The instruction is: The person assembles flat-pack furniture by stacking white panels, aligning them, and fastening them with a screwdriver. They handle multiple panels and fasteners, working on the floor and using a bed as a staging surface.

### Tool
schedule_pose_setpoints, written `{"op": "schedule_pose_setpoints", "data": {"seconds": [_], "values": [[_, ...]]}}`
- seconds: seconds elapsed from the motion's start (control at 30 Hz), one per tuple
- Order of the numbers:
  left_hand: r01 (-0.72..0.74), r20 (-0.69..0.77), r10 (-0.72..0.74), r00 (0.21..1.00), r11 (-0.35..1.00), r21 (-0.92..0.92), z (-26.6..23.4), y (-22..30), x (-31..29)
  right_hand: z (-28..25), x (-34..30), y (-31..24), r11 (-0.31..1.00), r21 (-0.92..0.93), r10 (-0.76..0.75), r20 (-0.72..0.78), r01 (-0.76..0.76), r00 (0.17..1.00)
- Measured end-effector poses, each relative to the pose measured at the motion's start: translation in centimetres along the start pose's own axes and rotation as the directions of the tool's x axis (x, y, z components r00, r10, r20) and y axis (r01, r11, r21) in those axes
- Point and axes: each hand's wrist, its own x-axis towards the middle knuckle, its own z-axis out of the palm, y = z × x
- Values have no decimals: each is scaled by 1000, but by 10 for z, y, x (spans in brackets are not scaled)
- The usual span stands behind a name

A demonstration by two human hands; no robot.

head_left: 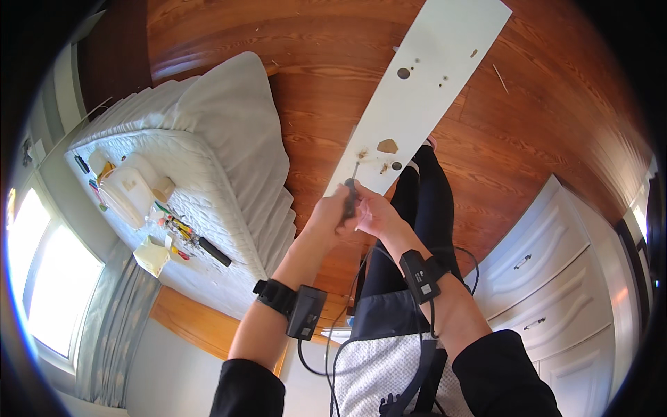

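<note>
A long white board (410,97) slants away from me, with round holes, small dark holes and brown chipped patches in its face. Close to its near end, my left hand (330,212) is closed around the dark handle of a screwdriver (349,186). The thin shaft points away toward a scuffed spot on the board. Against the same handle, from the right side, my right hand (377,214) is closed too. Its fingertips are partly hidden where the two hands meet. I cannot tell whether the tip touches the board.
To the left stands a bed with a pale quilted mattress (208,160), bearing a white plastic box (128,191), a cream container (153,256) and several hand tools. White drawers (549,271) stand at the right. Cables (326,347) hang from my wrist devices. Wooden floor (542,125) surrounds the board.
</note>
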Motion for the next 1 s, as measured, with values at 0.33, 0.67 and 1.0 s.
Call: {"op": "schedule_pose_setpoints", "data": {"seconds": [0.33, 0.67, 1.0], "values": [[298, -221, 583, 782, -38, 954, 82, -18, -9, -5, -14, 5, 992, -125, 15, -123, -31, 992], [42, 74, -19, 997, 948, -316, -17, -11, 4, 5, 0, 7, 997, -50, 52, -98, -57, 994], [-88, -168, 121, 978, 977, 194, 16, -6, -28, -1, -18, 0, 993, -110, 38, -85, -47, 996]]}}
